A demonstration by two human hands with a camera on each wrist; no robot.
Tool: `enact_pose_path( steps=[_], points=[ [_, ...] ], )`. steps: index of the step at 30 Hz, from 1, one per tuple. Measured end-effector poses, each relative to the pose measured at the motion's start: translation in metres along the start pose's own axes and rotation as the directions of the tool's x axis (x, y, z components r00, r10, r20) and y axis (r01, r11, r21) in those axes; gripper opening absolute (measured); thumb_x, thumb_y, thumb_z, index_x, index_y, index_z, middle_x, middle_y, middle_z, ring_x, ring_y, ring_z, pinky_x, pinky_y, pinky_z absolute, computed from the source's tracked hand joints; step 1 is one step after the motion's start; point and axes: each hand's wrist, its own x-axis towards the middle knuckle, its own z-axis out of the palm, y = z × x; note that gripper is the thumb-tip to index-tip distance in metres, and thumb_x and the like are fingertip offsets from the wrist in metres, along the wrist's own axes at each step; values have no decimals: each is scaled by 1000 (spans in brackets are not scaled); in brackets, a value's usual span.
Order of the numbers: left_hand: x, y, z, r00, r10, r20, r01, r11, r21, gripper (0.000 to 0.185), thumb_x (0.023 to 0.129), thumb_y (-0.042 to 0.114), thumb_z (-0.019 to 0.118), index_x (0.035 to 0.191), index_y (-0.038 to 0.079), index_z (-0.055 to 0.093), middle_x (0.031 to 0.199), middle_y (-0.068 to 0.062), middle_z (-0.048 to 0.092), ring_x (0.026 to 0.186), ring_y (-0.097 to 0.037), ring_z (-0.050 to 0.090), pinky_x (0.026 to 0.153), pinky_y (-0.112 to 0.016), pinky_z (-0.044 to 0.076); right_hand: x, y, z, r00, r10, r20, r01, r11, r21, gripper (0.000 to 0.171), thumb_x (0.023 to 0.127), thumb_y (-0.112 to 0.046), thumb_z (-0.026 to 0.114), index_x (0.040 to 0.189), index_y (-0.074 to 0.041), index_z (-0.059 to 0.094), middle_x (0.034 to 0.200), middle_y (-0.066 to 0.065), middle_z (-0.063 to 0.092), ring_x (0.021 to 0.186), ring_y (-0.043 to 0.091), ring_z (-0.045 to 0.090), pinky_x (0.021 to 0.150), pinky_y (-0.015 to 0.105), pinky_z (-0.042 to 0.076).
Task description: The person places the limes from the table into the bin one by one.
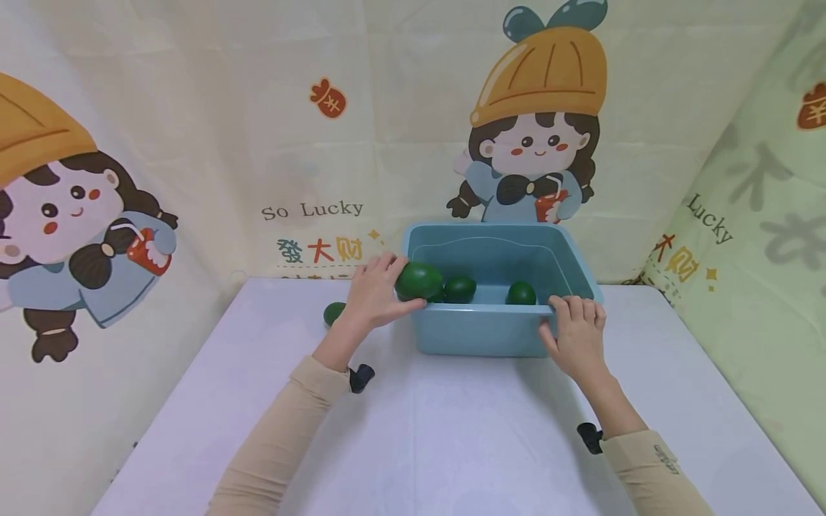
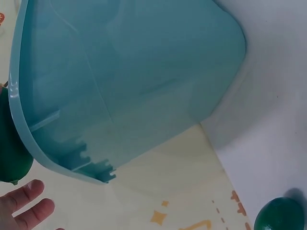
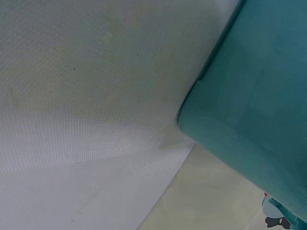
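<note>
We see a blue plastic tub (image 1: 490, 330) on a white table (image 1: 452, 430), pushed close to the cartoon backdrop (image 1: 258, 143). Our left hand (image 1: 374, 294) holds a large dark green round fruit (image 1: 419, 281) right at the tub's left front corner, fingers wrapped around its far side, thumb under it; the fruit sits over the rim, partly inside the tub. In the left wrist view that same fruit (image 2: 12, 148) shows at the left edge against the tub rim (image 2: 29, 134), with two fingertips (image 2: 33, 201) visible below it. Our right hand (image 1: 577, 333) grips the tub's front right rim, fingers hooked over the edge and thumb down the outer wall. The right wrist view only shows the tub's outer wall (image 3: 249, 96) and tablecloth (image 3: 86, 96), no fingers in it. Inside the tub lie two smaller green fruits: one (image 1: 460, 288) just behind the held fruit, another (image 1: 520, 293) further right, well apart from each other. One more green fruit on the table (image 1: 334, 313) sits left of the tub, just behind our left wrist; it also shows in the left wrist view (image 2: 280, 214), bottom right. Both sleeves (image 1: 284, 430) are beige.
</note>
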Motion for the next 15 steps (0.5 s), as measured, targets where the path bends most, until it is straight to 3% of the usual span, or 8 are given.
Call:
enact_pose_path(
  steps=[15],
  points=[
    [9,13,7,999,-8,50,7,1000,18,75,73,57,60,133,14,43,123,-8,45,112,-25,40,92,-46,32,-1,0,1,1000,-2,-7,2,1000,-1,38,81,-22,44,110,2,44,100,21,39,95,40,30,87,57,15]
  ],
)
